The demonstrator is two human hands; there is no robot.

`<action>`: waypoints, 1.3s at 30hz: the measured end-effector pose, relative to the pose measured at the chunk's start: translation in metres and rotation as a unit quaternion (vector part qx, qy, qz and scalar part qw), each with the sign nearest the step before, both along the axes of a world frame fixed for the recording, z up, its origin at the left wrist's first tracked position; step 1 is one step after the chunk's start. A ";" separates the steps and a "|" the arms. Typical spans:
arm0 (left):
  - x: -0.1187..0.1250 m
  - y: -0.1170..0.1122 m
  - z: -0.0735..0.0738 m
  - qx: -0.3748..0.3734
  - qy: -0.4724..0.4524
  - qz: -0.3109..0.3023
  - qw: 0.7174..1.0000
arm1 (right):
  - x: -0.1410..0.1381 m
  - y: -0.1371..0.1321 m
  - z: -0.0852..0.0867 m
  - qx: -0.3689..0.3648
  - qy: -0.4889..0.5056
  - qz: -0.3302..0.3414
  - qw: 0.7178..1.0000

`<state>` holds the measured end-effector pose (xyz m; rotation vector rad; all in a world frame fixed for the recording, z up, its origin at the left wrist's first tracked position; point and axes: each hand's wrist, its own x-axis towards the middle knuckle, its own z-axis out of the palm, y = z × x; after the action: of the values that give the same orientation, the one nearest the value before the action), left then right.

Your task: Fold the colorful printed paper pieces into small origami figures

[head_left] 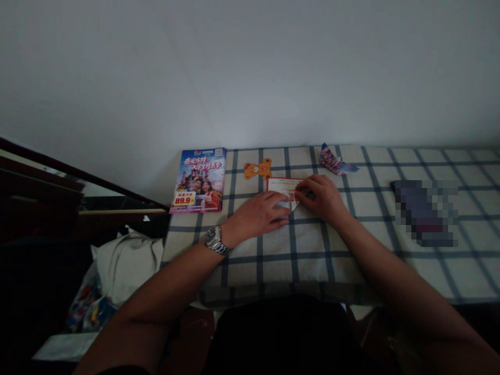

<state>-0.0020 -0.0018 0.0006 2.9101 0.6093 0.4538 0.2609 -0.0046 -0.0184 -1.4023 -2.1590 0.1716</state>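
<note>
A small sheet of printed paper (282, 183) with a red edge and red figures lies on the checked cloth in front of me, its lower corner appearing folded to a point. My left hand (263, 212) rests on the left part of this sheet, fingers stretched out and a little apart. At the sheet's right edge, my right hand (321, 197) has its thumb and fingertips pinched together on the paper. Both hands cover much of the sheet. A folded, colourful paper piece (332, 160) lies beyond my right hand.
A stack of colourful flyers (200, 179) lies at the table's left end. An orange bear picture (258, 169) is behind my left hand. Far right lies a dark, blurred-out object (424, 213). A white bag (127, 265) stands left, below the table edge. A wall rises behind.
</note>
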 end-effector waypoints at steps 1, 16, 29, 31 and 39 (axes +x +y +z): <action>-0.001 0.000 0.001 0.001 0.003 0.001 1.000 | 0.000 0.000 0.000 -0.001 0.001 0.000 1.000; -0.005 0.001 0.005 -0.016 0.012 -0.010 1.000 | -0.004 -0.002 -0.003 0.011 -0.011 -0.020 1.000; -0.005 0.001 0.005 -0.015 0.011 -0.012 1.000 | -0.006 -0.003 -0.005 0.014 -0.044 -0.019 0.999; -0.006 0.002 0.003 -0.016 0.004 -0.013 1.000 | -0.004 -0.002 -0.006 0.024 -0.041 0.004 0.999; -0.008 0.002 0.002 -0.029 0.004 -0.014 0.999 | 0.005 -0.004 -0.003 0.058 -0.025 0.105 0.992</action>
<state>-0.0095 0.0004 0.0022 2.8638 0.5713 0.4129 0.2664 -0.0082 -0.0219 -1.1240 -2.3164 0.0884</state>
